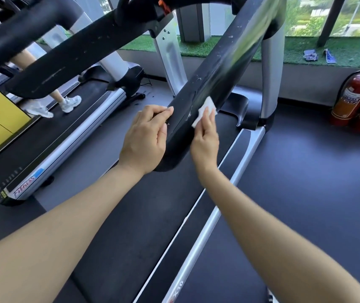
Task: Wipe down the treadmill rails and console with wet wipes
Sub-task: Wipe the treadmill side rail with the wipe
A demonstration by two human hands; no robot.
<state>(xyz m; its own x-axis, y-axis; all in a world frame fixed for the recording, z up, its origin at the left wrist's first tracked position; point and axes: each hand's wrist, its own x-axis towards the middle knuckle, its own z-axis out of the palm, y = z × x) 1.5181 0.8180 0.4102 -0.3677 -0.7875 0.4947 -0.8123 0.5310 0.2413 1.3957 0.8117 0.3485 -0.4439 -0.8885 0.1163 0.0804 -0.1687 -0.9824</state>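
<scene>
- Right handrail [229,62]: black, scuffed with white flecks, running from frame centre up toward 1 o'clock
- Wet wipe [205,110]: white, folded, flat against the rail's right face near its lower end
- Right hand [205,138]: straight fingers pressed together on the wipe, holding it to the rail
- Left hand [146,136]: at 9 o'clock of the wipe, fingers curled on the rail's left edge; grip underneath apparently wraps it, partly hidden
- Treadmill belt [144,215]: dark, below both forearms
- Fire extinguishers [358,99]: red, at 3 o'clock by the wall
- Neighbouring treadmill [50,136]: at 9 o'clock, a person's white trainers [54,106] on its belt
</scene>
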